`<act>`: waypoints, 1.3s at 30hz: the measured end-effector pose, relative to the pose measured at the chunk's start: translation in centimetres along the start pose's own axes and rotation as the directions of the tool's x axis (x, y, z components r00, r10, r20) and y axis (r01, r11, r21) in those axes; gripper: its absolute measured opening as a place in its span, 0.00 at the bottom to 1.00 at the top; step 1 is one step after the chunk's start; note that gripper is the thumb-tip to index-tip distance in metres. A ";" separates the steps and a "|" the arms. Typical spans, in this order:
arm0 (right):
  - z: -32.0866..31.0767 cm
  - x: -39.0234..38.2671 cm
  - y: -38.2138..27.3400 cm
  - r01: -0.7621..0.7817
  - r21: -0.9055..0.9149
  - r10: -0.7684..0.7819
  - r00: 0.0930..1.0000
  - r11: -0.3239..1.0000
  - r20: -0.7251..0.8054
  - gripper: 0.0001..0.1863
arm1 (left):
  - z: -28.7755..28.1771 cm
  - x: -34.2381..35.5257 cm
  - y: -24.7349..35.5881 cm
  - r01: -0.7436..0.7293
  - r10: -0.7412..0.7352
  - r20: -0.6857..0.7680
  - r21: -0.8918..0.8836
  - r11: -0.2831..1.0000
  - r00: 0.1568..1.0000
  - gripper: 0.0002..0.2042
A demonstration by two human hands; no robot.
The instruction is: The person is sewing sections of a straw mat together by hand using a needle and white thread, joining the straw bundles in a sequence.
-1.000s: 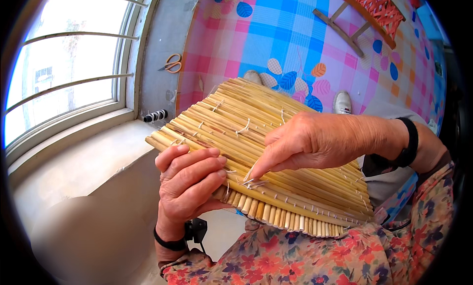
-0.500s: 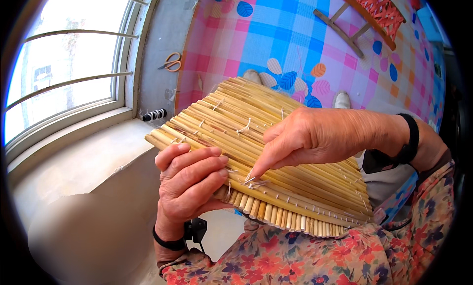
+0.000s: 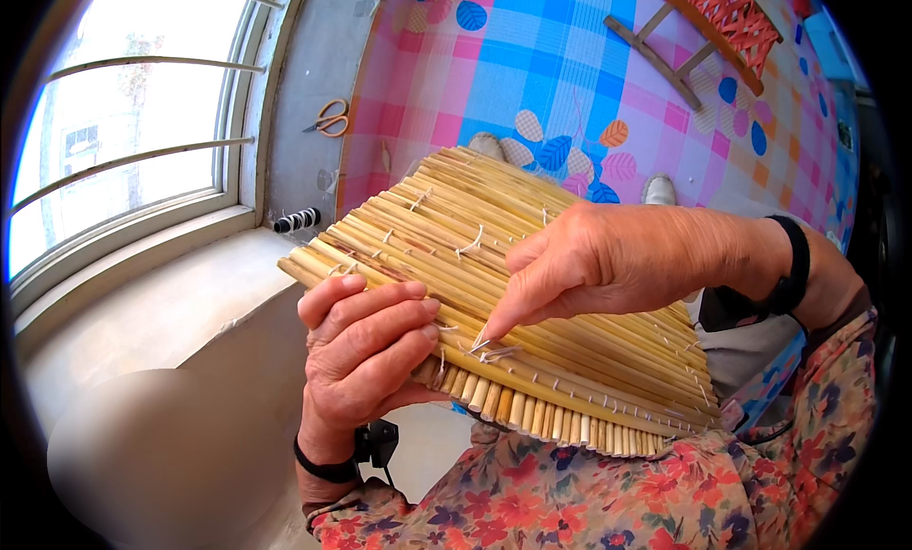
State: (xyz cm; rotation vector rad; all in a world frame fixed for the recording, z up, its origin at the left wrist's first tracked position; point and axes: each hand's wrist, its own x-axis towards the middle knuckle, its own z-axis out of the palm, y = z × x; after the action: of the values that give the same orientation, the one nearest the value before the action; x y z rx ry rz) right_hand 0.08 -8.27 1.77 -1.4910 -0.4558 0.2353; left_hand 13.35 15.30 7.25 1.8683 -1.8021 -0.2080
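While gripped: reed mat [image 3: 570, 360], both hands.

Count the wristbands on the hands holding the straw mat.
2: one black wristband on the left hand below the straw mat, one black wristband on the right hand at right. Sleeves might conceal more.

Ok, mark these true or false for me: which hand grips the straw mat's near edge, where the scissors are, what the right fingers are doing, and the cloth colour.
1. The left hand grips the straw mat at its near edge. True.
2. The right hand pinches white thread on the mat. True.
3. The scissors lie on the mat. False: they are against the grey wall by the window.
4. The checked cloth is green. False: it is pink and blue.
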 end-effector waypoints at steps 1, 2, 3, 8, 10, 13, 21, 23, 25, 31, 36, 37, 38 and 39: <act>0.1 0.0 0.3 0.014 0.052 -0.014 1.000 0.999 -0.010 0.15 | 0.0 0.1 0.0 -0.004 0.004 0.003 -0.002 1.000 1.000 0.19; 0.1 -0.1 0.4 0.010 0.071 -0.009 1.000 0.997 -0.017 0.15 | -0.1 0.2 0.0 -0.007 0.007 0.006 -0.004 1.000 1.000 0.19; 0.2 -0.2 0.5 0.006 0.090 -0.004 1.000 0.996 -0.024 0.16 | -0.1 0.2 0.0 -0.008 0.008 0.007 -0.005 1.000 1.000 0.19; 0.3 0.0 0.1 -0.038 0.057 0.041 0.998 0.998 -0.043 0.10 | -0.1 0.0 -0.1 0.000 0.000 0.004 -0.007 1.000 1.000 0.18; 0.3 0.0 -0.1 -0.050 0.036 0.052 0.998 0.998 -0.044 0.09 | 0.0 0.0 0.0 0.005 -0.005 0.004 -0.004 1.000 1.000 0.18; 0.1 0.0 -0.6 -0.015 -0.059 0.012 0.999 0.998 -0.042 0.09 | 0.0 -0.1 0.0 -0.005 0.005 0.000 0.001 1.000 1.000 0.18; -1.5 2.5 -4.5 0.092 -0.588 0.030 0.981 0.804 0.194 0.13 | -0.2 0.6 0.0 -0.039 0.039 0.034 -0.001 0.999 0.999 0.20; -1.7 3.0 -5.3 0.090 -0.661 0.102 0.964 0.745 0.246 0.13 | -0.1 0.8 -0.4 -0.082 0.082 0.046 0.000 0.997 0.996 0.23; -2.0 3.3 -5.9 0.119 -0.712 0.120 0.954 0.692 0.276 0.15 | 0.0 0.9 -0.6 -0.083 0.085 0.031 -0.054 0.995 0.996 0.20; -2.2 3.4 -7.0 0.016 -0.743 0.149 0.977 0.669 0.156 0.12 | -0.3 1.8 -2.2 -0.149 0.144 -0.039 -0.155 0.977 0.989 0.19; -3.3 2.9 -6.8 -0.123 -0.696 0.227 0.972 0.708 0.060 0.14 | -0.2 3.7 -4.4 -0.242 0.259 0.034 -0.251 0.937 0.965 0.13; -3.7 3.1 -7.0 -0.131 -0.722 0.248 0.967 0.680 0.058 0.13 | -0.1 4.2 -4.8 -0.260 0.275 0.024 -0.259 0.930 0.961 0.13; -3.8 3.1 -7.3 -0.144 -0.742 0.271 0.961 0.654 0.053 0.13 | 0.1 4.6 -5.0 -0.277 0.292 0.018 -0.274 0.921 0.956 0.13; -4.1 3.0 -7.6 -0.155 -0.762 0.291 0.956 0.629 0.046 0.12 | 0.3 5.1 -5.1 -0.293 0.310 0.014 -0.288 0.912 0.951 0.12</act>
State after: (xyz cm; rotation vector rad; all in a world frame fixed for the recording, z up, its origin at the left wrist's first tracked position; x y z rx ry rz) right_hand 3.59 -11.29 9.64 -2.3844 -0.5319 0.4017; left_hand 18.25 10.13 5.85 1.3798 -1.9572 -0.3879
